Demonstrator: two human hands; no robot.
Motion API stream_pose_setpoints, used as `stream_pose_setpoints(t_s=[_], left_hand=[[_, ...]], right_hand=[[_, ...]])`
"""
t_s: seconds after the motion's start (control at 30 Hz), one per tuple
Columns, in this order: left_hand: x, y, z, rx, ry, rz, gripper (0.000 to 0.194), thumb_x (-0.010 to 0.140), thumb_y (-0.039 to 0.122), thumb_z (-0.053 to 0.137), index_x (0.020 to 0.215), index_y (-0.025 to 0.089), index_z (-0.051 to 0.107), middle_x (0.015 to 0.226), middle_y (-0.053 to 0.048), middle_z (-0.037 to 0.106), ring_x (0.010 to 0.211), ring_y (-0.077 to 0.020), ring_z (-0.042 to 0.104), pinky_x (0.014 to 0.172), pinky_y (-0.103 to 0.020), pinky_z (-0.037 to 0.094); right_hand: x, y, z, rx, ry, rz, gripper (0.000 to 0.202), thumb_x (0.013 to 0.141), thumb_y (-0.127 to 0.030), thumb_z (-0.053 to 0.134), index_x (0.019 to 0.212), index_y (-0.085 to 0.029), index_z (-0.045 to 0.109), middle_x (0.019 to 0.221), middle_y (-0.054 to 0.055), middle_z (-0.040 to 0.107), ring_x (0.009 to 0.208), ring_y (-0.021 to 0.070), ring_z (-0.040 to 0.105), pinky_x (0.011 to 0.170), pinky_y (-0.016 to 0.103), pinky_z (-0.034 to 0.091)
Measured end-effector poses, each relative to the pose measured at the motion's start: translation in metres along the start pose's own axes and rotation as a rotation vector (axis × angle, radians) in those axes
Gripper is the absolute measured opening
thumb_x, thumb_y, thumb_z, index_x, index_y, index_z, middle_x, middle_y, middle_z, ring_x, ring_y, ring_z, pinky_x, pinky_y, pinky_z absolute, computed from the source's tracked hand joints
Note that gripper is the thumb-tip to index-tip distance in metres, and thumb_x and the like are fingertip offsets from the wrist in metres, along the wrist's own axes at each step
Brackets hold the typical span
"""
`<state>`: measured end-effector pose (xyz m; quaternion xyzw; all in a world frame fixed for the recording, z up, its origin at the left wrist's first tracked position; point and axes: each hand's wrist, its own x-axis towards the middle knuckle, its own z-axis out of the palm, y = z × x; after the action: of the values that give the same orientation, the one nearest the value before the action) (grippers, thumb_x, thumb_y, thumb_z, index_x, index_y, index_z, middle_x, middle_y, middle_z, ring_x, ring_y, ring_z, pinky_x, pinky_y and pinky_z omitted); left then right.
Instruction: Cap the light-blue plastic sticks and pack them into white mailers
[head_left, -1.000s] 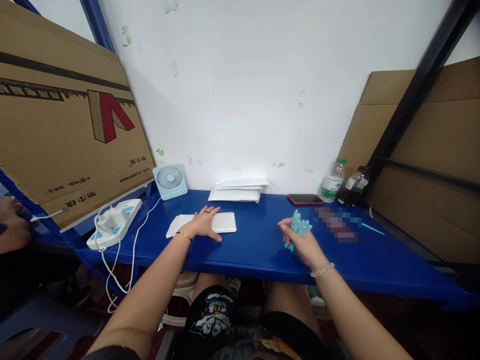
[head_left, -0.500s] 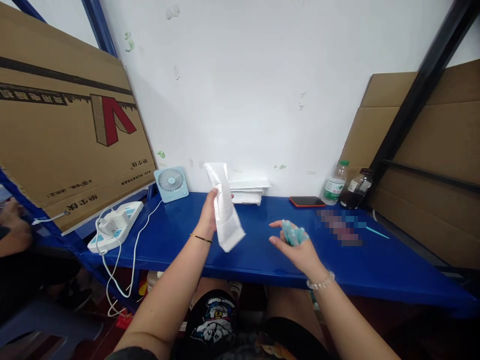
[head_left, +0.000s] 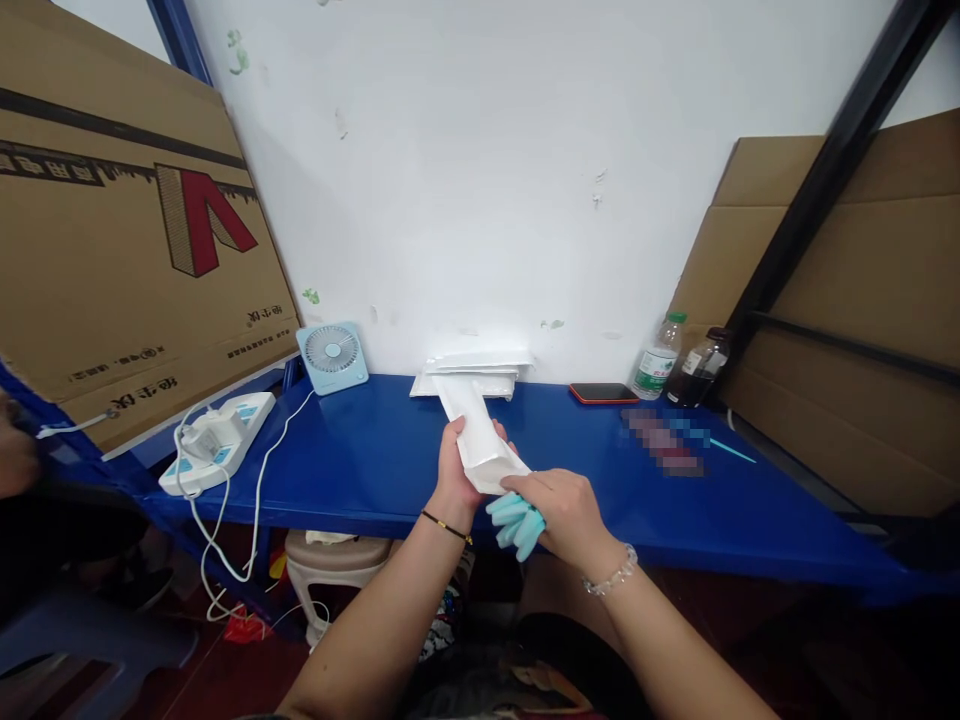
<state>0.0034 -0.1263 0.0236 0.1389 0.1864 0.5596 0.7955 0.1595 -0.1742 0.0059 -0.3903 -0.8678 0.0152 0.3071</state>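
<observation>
A slim white paper bag [head_left: 478,432] slants over the front half of the blue table [head_left: 360,460]. My left hand [head_left: 456,475] is wrapped round it from below, thumb on the near side. At the bag's near right corner, my right hand [head_left: 566,512] pinches the end with thumb and fingers. Light teal finger covers [head_left: 517,522] are on the fingers of my right hand and hang below the bag. Behind the bag, a stack of flat white bags [head_left: 504,384] lies against the wall; the held bag's far end overlaps it in view.
A small blue fan [head_left: 333,357] and a white power strip [head_left: 244,425] with cables stand at the left. To the right are a phone [head_left: 603,393], a clear bottle [head_left: 657,362], a dark bottle [head_left: 699,370] and a blurred patch. Cardboard [head_left: 112,280] flanks the table.
My right hand has moved left from above the table and closed on the bag's near end. The bag has come down and tilted away from me, my left hand still round it.
</observation>
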Motion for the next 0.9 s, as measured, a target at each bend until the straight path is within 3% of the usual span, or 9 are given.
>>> stream_pose_setpoints(t_s=[0.1, 0.17, 0.27, 0.33, 0.43, 0.63, 0.8, 0.9], left_hand=[[0.003, 0.001, -0.001, -0.146, 0.081, -0.007, 0.027, 0.075, 0.037, 0.05, 0.084, 0.013, 0.059, 0.074, -0.007, 0.063, 0.068, -0.0184, 0.06, 0.07, -0.035, 0.05], [0.003, 0.0, -0.001, -0.221, 0.101, -0.026, 0.024, 0.073, 0.033, 0.053, 0.084, 0.013, 0.059, 0.074, -0.008, 0.062, 0.068, -0.0193, 0.061, 0.07, -0.035, 0.05], [0.003, -0.005, 0.001, -0.271, 0.114, -0.072, 0.025, 0.071, 0.031, 0.055, 0.087, 0.012, 0.059, 0.077, -0.009, 0.063, 0.069, -0.0207, 0.062, 0.069, -0.036, 0.05], [0.002, -0.011, 0.003, -0.263, 0.12, -0.091, 0.026, 0.072, 0.032, 0.055, 0.088, 0.012, 0.059, 0.079, -0.01, 0.063, 0.07, -0.022, 0.062, 0.069, -0.038, 0.05], [0.001, -0.018, 0.008, -0.245, 0.118, -0.095, 0.026, 0.073, 0.032, 0.053, 0.087, 0.011, 0.059, 0.081, -0.011, 0.063, 0.072, -0.0243, 0.062, 0.072, -0.041, 0.05], [-0.008, -0.026, 0.02, -0.279, 0.102, -0.103, 0.017, 0.075, 0.024, 0.047, 0.075, 0.011, 0.057, 0.064, -0.007, 0.059, 0.06, -0.0211, 0.059, 0.065, -0.036, 0.05], [-0.011, -0.022, 0.027, -0.304, 0.034, -0.163, 0.014, 0.076, 0.014, 0.041, 0.075, 0.011, 0.055, 0.062, -0.005, 0.057, 0.055, -0.0156, 0.058, 0.054, -0.026, 0.049], [-0.006, -0.014, 0.032, -0.305, 0.006, -0.174, 0.017, 0.077, 0.011, 0.039, 0.08, 0.011, 0.056, 0.066, -0.006, 0.06, 0.057, -0.0153, 0.06, 0.053, -0.024, 0.05]], right_hand=[[-0.003, -0.002, -0.012, 0.224, 0.097, -0.071, 0.021, 0.082, -0.029, 0.056, 0.1, -0.022, 0.066, 0.087, 0.006, 0.071, 0.075, 0.0198, 0.065, 0.07, 0.031, 0.047], [0.0, -0.004, -0.026, 0.454, 0.268, -0.024, 0.017, 0.087, -0.029, 0.051, 0.088, -0.021, 0.065, 0.077, 0.004, 0.068, 0.069, 0.0176, 0.063, 0.065, 0.03, 0.048], [0.011, -0.007, -0.047, 0.773, 0.502, -0.019, 0.032, 0.093, -0.035, 0.038, 0.078, -0.022, 0.062, 0.065, 0.003, 0.061, 0.071, 0.0197, 0.061, 0.067, 0.035, 0.049], [0.021, -0.009, -0.055, 0.823, 0.6, -0.072, 0.038, 0.093, -0.042, 0.036, 0.074, -0.022, 0.063, 0.067, 0.004, 0.059, 0.076, 0.0217, 0.06, 0.073, 0.04, 0.049], [0.03, -0.011, -0.051, 0.724, 0.666, -0.038, 0.043, 0.091, -0.047, 0.036, 0.07, -0.022, 0.063, 0.074, 0.006, 0.057, 0.076, 0.0209, 0.056, 0.073, 0.04, 0.047], [0.03, -0.019, -0.036, 0.536, 0.484, -0.051, 0.044, 0.092, -0.049, 0.034, 0.078, -0.022, 0.066, 0.084, 0.005, 0.056, 0.083, 0.0203, 0.054, 0.08, 0.041, 0.043], [0.046, -0.026, -0.049, 0.255, 0.223, -0.015, 0.031, 0.091, -0.044, 0.043, 0.09, -0.026, 0.068, 0.105, 0.005, 0.056, 0.102, 0.0223, 0.05, 0.093, 0.045, 0.033], [0.065, -0.021, -0.063, 0.211, 0.018, -0.003, 0.023, 0.086, -0.044, 0.054, 0.096, -0.028, 0.067, 0.116, 0.004, 0.054, 0.109, 0.023, 0.048, 0.096, 0.044, 0.034]])
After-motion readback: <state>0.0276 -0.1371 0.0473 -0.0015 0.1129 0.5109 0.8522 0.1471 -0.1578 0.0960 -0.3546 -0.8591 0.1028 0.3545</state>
